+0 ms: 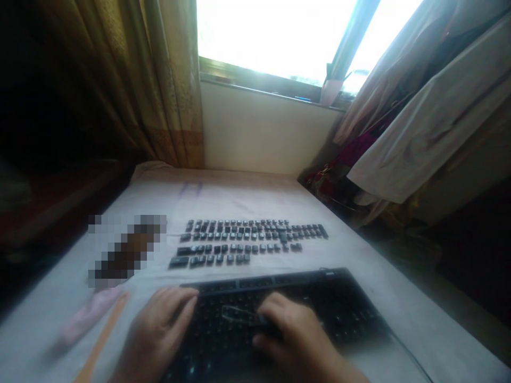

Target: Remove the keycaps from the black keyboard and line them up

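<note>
A black keyboard point(343, 314) with its keycaps off lies at the front of the bed-like covered surface. My left hand point(163, 319) grips its left edge, with thumb and fingers close together. In my right hand point(295, 330) is a keycap puller point(239, 315), pinched at its dark handle. Its thin, clear-looking loop reaches left over the keyboard's key sockets. Whether a keycap sits in the loop I cannot tell, as the picture is blurred. Behind the keyboard, loose black keycaps point(239, 234) stand in several rows on the pale cloth point(239, 197).
To the left lie an orange-brown stick-like handle point(104, 335) and a pink item point(90, 316), with a pixelated patch behind them. The keyboard's cable point(409, 354) runs off to the front right. A curtain point(159, 80), a window and hanging clothes point(431, 117) surround the far end.
</note>
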`<state>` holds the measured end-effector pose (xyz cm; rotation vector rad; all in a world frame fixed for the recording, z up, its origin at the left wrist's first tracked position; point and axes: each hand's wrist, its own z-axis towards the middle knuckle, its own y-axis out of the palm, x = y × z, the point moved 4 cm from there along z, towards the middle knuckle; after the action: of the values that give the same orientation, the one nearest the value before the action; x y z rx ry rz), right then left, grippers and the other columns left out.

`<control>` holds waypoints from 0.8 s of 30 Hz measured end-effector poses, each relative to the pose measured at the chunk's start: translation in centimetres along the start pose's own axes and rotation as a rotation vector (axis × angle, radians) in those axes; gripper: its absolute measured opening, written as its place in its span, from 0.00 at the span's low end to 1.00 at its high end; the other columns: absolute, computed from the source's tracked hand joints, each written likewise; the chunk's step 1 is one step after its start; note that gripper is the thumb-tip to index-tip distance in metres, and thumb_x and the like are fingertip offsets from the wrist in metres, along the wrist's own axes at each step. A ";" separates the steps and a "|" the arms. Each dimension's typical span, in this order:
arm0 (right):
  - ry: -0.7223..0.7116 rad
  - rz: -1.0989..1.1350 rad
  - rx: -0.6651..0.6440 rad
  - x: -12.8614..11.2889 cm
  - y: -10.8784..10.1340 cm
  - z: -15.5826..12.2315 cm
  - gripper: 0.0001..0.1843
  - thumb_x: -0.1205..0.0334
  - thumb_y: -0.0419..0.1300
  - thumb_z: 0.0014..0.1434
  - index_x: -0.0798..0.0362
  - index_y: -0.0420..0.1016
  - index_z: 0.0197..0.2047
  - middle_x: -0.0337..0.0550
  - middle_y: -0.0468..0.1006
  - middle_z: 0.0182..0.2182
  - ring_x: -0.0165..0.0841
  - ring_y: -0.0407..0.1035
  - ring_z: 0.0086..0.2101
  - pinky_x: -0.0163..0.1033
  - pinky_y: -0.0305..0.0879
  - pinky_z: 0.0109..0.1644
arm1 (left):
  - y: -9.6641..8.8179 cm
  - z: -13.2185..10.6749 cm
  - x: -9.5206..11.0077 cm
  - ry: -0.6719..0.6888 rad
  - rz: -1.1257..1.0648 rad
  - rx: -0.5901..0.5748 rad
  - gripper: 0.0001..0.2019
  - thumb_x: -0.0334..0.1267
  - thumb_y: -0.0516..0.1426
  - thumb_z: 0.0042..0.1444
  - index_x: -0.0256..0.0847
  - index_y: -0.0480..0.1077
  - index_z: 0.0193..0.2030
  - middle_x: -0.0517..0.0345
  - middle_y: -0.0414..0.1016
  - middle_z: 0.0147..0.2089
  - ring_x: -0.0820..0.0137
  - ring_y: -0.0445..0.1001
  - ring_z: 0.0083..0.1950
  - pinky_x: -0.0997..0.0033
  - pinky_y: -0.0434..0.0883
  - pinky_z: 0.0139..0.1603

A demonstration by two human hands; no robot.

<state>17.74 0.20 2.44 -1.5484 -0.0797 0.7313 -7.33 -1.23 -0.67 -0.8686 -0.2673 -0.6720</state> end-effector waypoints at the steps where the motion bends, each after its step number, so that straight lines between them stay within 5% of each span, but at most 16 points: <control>1: 0.008 0.015 0.027 0.2 -0.5 0.5 0.11 0.68 0.70 0.48 0.50 0.77 0.35 0.40 0.83 0.35 0.36 0.79 0.33 0.35 0.72 0.36 | 0.0 0.0 0.0 -0.002 -0.005 0.002 0.07 0.44 0.56 0.63 0.48 0.74 0.40 0.59 0.82 0.36 0.66 0.81 0.38 0.70 0.77 0.41; 6: 0.112 -0.089 0.120 3.1 -2.3 4.8 0.08 0.66 0.64 0.58 0.50 0.79 0.43 0.44 0.84 0.39 0.40 0.78 0.39 0.41 0.72 0.43 | -0.1 0.3 0.4 0.012 -0.014 0.009 0.07 0.43 0.56 0.63 0.48 0.75 0.38 0.60 0.81 0.34 0.67 0.80 0.36 0.72 0.77 0.39; 11: 0.159 -0.130 0.059 5.1 -1.2 8.8 0.09 0.63 0.66 0.58 0.50 0.81 0.43 0.46 0.82 0.43 0.39 0.77 0.40 0.39 0.70 0.44 | 0.1 0.1 0.0 0.034 0.002 0.025 0.07 0.43 0.56 0.63 0.47 0.75 0.39 0.61 0.81 0.35 0.68 0.80 0.37 0.73 0.77 0.40; 24: 0.129 -0.109 0.027 5.6 -0.3 10.0 0.07 0.63 0.66 0.56 0.50 0.80 0.39 0.46 0.82 0.40 0.39 0.76 0.39 0.38 0.68 0.42 | 0.1 0.2 0.0 0.056 0.014 0.018 0.07 0.44 0.55 0.64 0.47 0.73 0.40 0.62 0.81 0.35 0.70 0.80 0.37 0.75 0.75 0.40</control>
<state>17.43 11.62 1.15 -1.5495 -0.0574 0.5436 -7.25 -1.03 -0.60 -0.8326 -0.2164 -0.6795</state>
